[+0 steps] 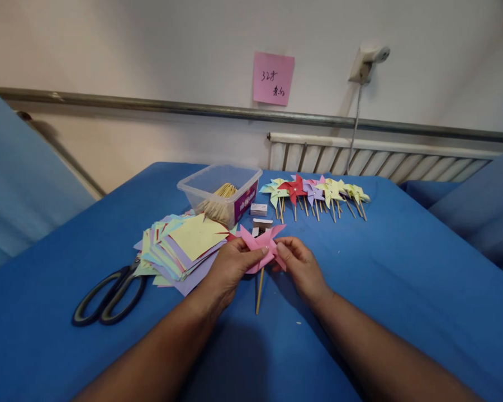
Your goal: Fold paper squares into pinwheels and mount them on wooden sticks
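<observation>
Between my two hands is a pink paper pinwheel (257,241) on a thin wooden stick (260,293) that points down toward me. My left hand (232,265) is closed on its left side, with the thumb pressed near the pin at the centre. My right hand (300,267) pinches the right-hand blade between thumb and fingers. Just behind the pinwheel stands a small open box (262,223) with dark contents, partly hidden. To the left lies a fanned stack of coloured paper squares (197,237), some with cut corners.
Black-handled scissors (109,296) lie at the left, blades under the paper. A clear plastic tub (218,184) holds wooden sticks. Behind it to the right are a small white box (259,210) and several finished pinwheels (314,191) in a row on the blue cloth (402,290).
</observation>
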The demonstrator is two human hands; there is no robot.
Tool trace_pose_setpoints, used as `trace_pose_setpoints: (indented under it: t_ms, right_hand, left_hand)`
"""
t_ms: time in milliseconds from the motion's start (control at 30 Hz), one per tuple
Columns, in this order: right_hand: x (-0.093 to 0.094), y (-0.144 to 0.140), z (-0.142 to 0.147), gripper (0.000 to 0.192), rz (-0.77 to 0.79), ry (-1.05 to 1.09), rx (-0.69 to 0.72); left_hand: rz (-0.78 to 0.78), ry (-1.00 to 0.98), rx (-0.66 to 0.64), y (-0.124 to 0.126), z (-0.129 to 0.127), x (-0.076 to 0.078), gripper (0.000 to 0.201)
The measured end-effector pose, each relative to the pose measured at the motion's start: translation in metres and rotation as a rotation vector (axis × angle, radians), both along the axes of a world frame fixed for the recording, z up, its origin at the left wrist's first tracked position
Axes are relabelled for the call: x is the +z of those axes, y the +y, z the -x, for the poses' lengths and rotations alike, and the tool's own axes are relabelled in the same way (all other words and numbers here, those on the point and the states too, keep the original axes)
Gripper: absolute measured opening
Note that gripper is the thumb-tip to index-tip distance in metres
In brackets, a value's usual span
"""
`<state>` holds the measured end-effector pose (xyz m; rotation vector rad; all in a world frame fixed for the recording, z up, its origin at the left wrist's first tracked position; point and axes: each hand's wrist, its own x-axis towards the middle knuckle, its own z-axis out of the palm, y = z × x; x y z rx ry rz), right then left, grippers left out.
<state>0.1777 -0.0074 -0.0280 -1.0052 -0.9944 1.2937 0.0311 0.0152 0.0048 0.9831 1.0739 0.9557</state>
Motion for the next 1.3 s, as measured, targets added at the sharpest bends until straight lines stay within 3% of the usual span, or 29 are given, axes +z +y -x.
trace_pose_setpoints:
  t_ms: [167, 367, 767, 1300]
  right_hand:
    - [-0.005, -0.003, 0.010, 0.040, 0.047, 0.024, 0.154]
    - [-0.008, -0.005, 0.014, 0.039, 0.102, 0.043, 0.289]
    - [-0.009, -0.004, 0.012, 0.022, 0.031, 0.011, 0.283]
    - [-0.010, -0.004, 0.009, 0.030, 0.031, 0.026, 0.355]
  left_hand:
    - [-0.010, 0.006, 0.035, 0.002, 0.001, -0.002, 0.033]
    - [0.021, -0.103, 0.087, 0.001, 0.003, 0.000, 0.025]
    - [0.092, -0.200, 0.029, 0.002, 0.003, 0.007, 0.017]
    - [0.115, -0.192, -0.002, 0.002, 0.004, 0.006, 0.018]
